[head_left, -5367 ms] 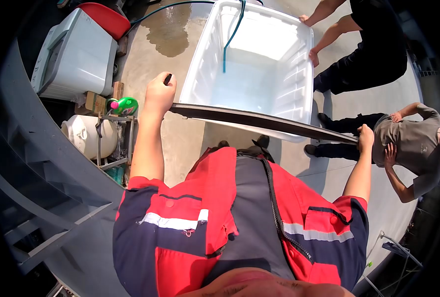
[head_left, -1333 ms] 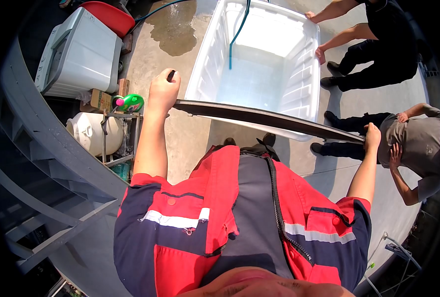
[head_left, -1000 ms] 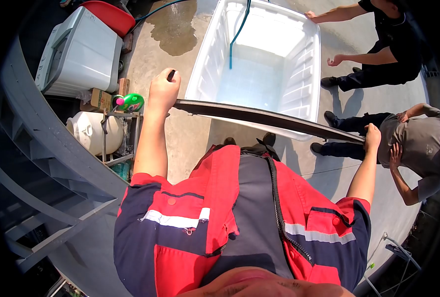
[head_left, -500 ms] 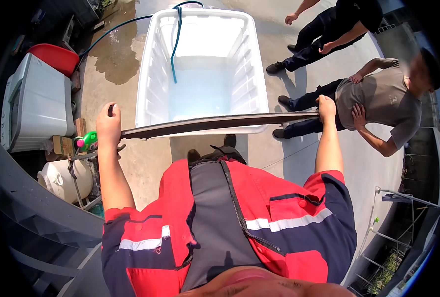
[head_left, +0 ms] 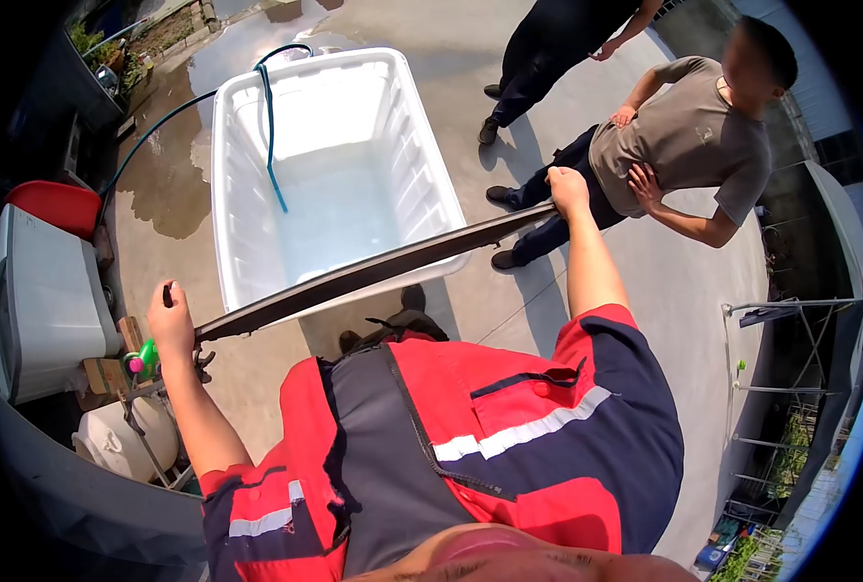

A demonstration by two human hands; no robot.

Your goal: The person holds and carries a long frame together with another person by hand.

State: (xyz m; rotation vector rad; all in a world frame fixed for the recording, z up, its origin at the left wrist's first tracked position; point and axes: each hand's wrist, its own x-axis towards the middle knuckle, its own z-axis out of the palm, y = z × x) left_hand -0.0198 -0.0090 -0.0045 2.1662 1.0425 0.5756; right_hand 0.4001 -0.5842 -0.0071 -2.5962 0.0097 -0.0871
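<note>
A long, flat, dark brown strip (head_left: pixel 354 276) stretches straight between my two hands, in front of the near rim of a large white plastic tub (head_left: pixel 232 209). My left hand (head_left: pixel 170 325) is closed round its left end, and a small black piece shows above the fist. Higher up on the right, my right hand (head_left: pixel 569 192) grips the other end. Shallow clear water (head_left: pixel 339 218) covers the tub's bottom. A green hose (head_left: pixel 270 136) hangs over the far side into the tub.
Two people stand to the right; the nearer wears a grey-brown shirt (head_left: pixel 688 136). On the left are a white appliance-like box (head_left: pixel 48 291), a red basin (head_left: pixel 55 207), a green bottle (head_left: pixel 148 357) and a white drum (head_left: pixel 130 436). A metal frame (head_left: pixel 790 306) stands far right.
The view has turned, so tub and people appear further left and the strip slopes more, its right end higher. Both hands keep their hold. The nearer person's head has turned.
</note>
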